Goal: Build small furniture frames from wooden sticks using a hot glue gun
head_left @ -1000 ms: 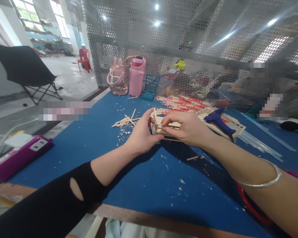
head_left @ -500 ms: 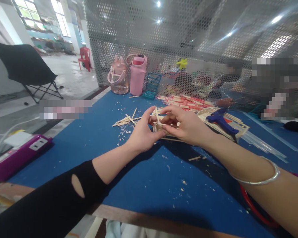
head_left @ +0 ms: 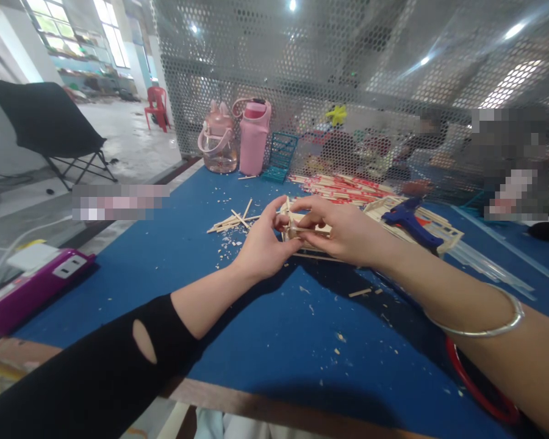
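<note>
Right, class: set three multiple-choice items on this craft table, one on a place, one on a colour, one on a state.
1. Where does the glue gun lie?
A. on a stick frame right of the hands
B. beside the bottle
C. on the chair

2. What colour is the tall bottle?
A. green
B. pink
C. black

3. How is the small stick model held?
A. by no hand
B. by the left hand only
C. by both hands, right hand included

Answers: 1 A, the gun rests on the frame. 2 B, body and lid are pink. 3 C, fingers of both pinch it.
</note>
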### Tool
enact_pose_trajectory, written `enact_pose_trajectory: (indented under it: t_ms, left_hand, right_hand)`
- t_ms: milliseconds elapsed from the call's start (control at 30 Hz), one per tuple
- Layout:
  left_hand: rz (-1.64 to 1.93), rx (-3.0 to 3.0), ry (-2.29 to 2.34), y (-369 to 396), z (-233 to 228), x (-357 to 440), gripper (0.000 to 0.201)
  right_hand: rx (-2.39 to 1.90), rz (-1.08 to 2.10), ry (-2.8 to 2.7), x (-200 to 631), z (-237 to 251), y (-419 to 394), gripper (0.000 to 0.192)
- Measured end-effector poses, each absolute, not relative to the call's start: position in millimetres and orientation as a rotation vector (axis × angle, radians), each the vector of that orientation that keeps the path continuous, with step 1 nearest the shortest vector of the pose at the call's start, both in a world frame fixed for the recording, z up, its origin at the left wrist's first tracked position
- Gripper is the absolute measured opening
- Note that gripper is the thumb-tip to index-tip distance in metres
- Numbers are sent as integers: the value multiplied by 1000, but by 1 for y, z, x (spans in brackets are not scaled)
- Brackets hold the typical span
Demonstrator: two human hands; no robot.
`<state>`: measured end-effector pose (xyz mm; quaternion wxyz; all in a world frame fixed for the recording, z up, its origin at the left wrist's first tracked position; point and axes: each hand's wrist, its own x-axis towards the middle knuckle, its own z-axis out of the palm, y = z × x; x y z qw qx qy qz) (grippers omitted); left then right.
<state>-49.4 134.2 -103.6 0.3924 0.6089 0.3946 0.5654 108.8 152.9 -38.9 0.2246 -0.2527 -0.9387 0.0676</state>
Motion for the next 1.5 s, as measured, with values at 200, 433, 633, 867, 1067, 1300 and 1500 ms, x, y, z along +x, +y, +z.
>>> enact_pose_trajectory:
  t_ms: [200,433,633,867,1067,1300,1500]
  left_hand:
    - [1411,1562,983,132,-102,-49,73]
    - [1427,1610,997,133,-103,-51,69]
    - [1428,1603,985,133,-103,-50,71]
    - [1471,1804,1119,131,-102,-50,69]
    - [1536,2269,1363,126,-93,-59,63]
    - [1239,2448,1351,121,-83,-66,33]
    - [1257,2485,1223,122,-81,-68,45]
  right_hand:
    - [-683,223,-2616,108,-35,152,37]
    - [-688,250,-2613,109,-35,152,43]
    - [-689,322,-2584,112,-36,152,41]
    - [-709,271,-2606,109,-33,152,46]
    - [-720,264,-2584,108,-35,153,50]
    - [-733,282,-2558,108,-36,152,46]
    - [-756,346,-2515,108,-39,152,51]
